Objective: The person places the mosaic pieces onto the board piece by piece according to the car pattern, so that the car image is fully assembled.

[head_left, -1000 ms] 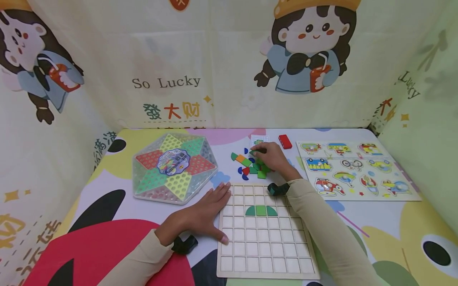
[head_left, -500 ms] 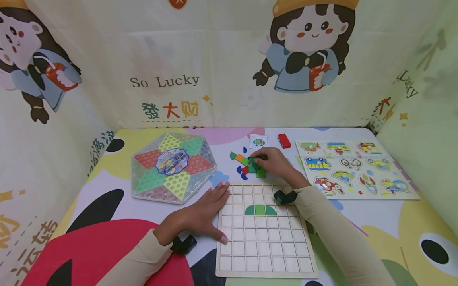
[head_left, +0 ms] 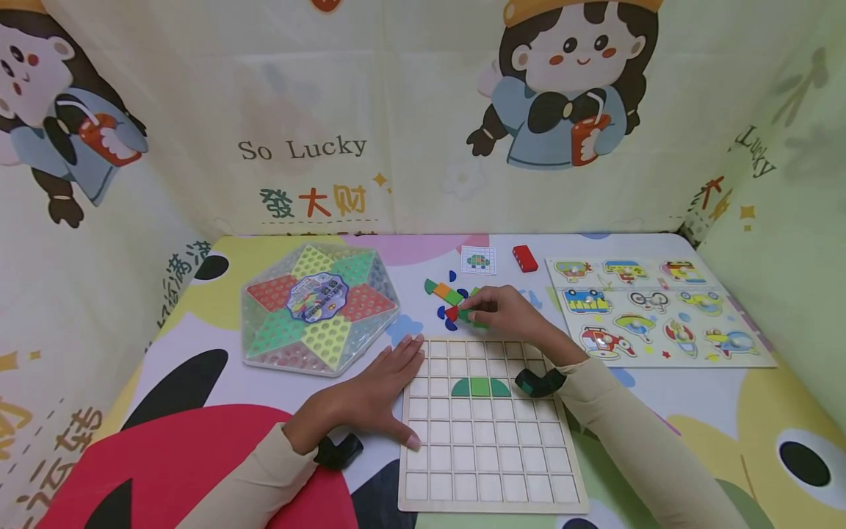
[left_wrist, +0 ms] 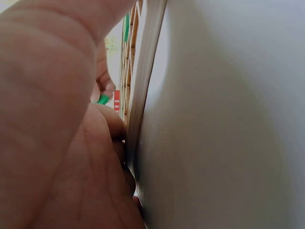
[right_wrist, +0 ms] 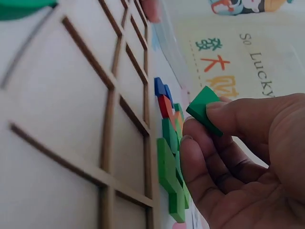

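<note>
A wooden grid board lies on the table in front of me. Two dark green quarter-round tiles flank a light green square tile in one of its upper rows. My left hand rests along the board's left edge, fingers straight and thumb spread onto the frame. Above the loose pile, just beyond the far edge of the board, my right hand pinches a dark green tile between thumb and fingers. Blue, red, orange and green tiles make up the pile, partly hidden by that hand.
A small pattern card and a red block lie behind the pile. At the left sits a hexagonal Chinese checkers set. To the right is a vehicle puzzle board. A printed cloth wall rises behind the table.
My right hand has drawn back from beside the card toward the board, and now lifts a dark green tile from the pile. The pattern card has come fully into sight. My left hand stays put.
</note>
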Tool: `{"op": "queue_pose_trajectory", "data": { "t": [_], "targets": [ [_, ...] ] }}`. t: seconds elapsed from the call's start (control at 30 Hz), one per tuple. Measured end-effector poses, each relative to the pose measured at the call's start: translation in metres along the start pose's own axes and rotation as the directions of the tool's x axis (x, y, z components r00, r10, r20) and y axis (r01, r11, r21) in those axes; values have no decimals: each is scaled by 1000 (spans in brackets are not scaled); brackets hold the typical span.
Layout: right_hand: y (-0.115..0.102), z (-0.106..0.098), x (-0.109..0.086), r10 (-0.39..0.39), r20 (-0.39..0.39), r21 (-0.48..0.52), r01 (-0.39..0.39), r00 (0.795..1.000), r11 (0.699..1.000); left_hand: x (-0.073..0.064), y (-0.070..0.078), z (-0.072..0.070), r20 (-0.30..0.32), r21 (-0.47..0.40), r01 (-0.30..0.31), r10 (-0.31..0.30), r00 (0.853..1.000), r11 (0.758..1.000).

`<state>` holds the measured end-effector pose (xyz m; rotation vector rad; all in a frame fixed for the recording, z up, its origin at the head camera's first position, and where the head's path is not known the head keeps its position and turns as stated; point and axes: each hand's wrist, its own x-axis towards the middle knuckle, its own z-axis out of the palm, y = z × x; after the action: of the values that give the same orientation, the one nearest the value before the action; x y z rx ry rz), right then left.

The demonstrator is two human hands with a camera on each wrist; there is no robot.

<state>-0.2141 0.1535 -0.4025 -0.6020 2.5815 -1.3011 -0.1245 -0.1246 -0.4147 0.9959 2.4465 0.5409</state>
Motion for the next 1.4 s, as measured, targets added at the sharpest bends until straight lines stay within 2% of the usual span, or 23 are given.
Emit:
{"op": "queue_pose_trajectory", "data": {
  "t": [0.2, 0.47, 0.9, 1.2, 1.4],
  "targets": [
    [0, 3, -11, -27, 80, 35, 24, 996, 999, 0, 0, 0, -2, -8, -3, 3, 1000, 1000],
    [-6, 9, -21, -102, 127, 25, 100, 987, 995, -1, 0, 0, -5, -7, 4, -4, 1000, 1000],
    [-18, 22, -35, -83, 189, 30, 79, 978, 996, 0, 0, 0, -1, -8, 10, -10, 1000, 1000],
    [-32, 30, -47, -161, 262, 77, 145, 952, 986, -1, 0, -1, 2, -1, 11, -11, 1000, 1000],
    [-36, 35, -53, -164, 286, 68, 151, 944, 986, 0, 0, 0, 0, -6, 4, -4, 1000, 1000]
  ]
}}
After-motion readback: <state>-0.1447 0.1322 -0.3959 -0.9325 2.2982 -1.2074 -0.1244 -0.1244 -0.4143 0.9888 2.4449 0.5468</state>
